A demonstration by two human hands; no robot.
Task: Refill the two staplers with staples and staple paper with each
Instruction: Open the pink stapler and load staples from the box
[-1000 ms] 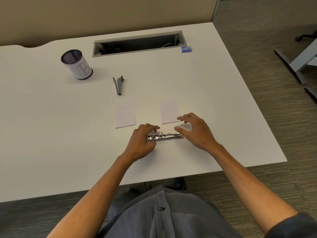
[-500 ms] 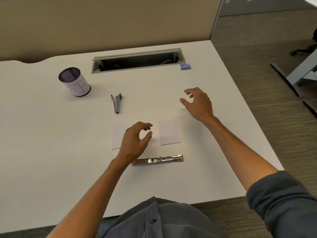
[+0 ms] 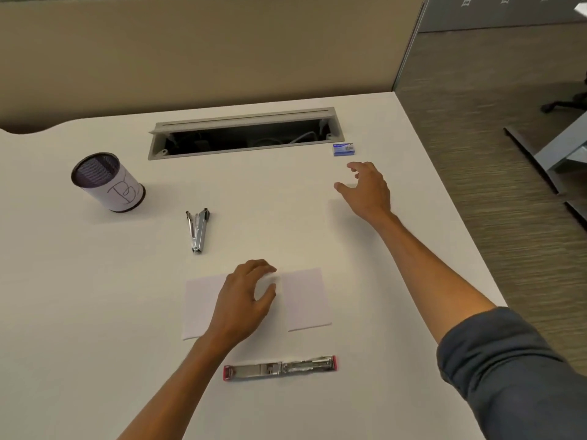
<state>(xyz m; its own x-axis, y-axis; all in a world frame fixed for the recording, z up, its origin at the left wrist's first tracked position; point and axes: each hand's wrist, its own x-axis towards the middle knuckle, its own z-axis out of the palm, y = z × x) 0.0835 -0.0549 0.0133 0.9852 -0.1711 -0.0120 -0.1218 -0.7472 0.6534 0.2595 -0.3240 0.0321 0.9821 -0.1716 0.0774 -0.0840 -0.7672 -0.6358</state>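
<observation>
Your right hand [image 3: 368, 188] hangs with fingers loosely spread and empty, just short of the small blue staple box [image 3: 343, 149]. Your left hand [image 3: 244, 300] hovers relaxed, holding nothing, over the two paper sheets [image 3: 306, 298]. The opened stapler [image 3: 280, 368] lies flat near the desk edge; the second stapler [image 3: 198, 229] lies beside the mesh cup [image 3: 106, 181].

We see our right hand [image 3: 367, 190] held open near the staple box [image 3: 343, 149], our left hand [image 3: 244, 300] over the papers [image 3: 306, 298], and the opened stapler [image 3: 279, 368] flat on the desk [image 3: 95, 312].
</observation>
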